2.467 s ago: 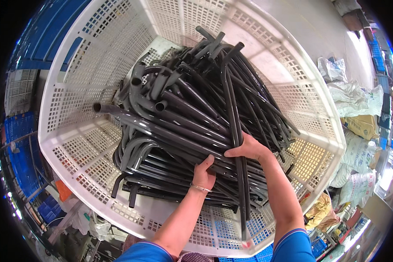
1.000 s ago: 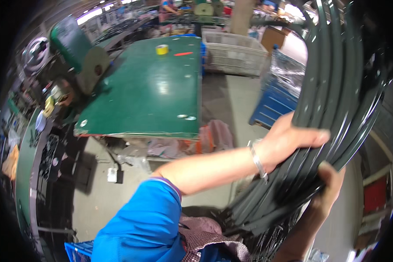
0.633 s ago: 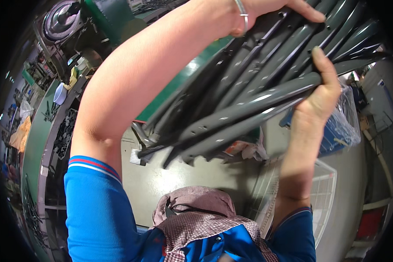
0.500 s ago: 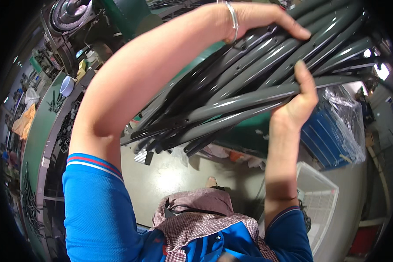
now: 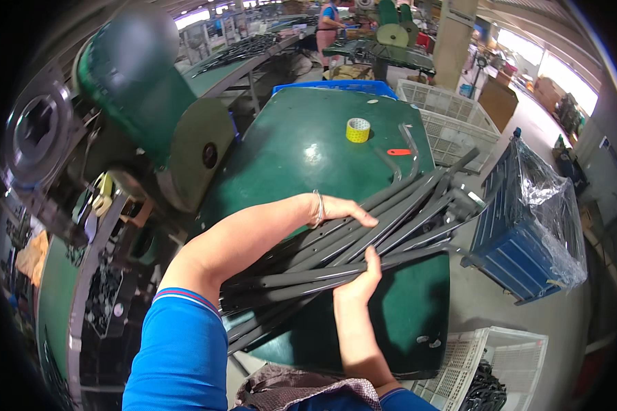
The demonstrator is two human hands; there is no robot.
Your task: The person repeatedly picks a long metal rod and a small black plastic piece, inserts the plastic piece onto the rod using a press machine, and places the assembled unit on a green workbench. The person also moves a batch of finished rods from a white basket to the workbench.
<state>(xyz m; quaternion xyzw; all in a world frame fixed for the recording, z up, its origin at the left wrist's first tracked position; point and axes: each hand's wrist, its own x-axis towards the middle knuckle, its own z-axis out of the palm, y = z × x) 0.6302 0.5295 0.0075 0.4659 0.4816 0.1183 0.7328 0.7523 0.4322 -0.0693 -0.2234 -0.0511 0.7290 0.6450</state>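
A bundle of black tubes (image 5: 349, 243) lies slantwise over the green tabletop (image 5: 288, 157), in both my hands. My left hand (image 5: 343, 209) wraps over its far side, with a bracelet on the wrist. My right hand (image 5: 360, 279) grips the near side, thumb pointing up along the tubes. Most of the fingers are hidden under or behind the bundle. Whether the bundle rests on the table or hangs just above it, I cannot tell.
Farther back on the table are a yellow tape roll (image 5: 358, 130), an orange-red tool (image 5: 399, 152) and bent tubes (image 5: 411, 147). A green machine (image 5: 137, 89) stands left. Right are a plastic-wrapped blue crate (image 5: 514, 226) and a white crate (image 5: 528, 349). A person (image 5: 328, 31) stands far off.
The view has tilted up, bringing the tabletop and the room beyond into sight. Arms and tube bundle now appear lower and farther from me, over the table. Both hands keep their hold.
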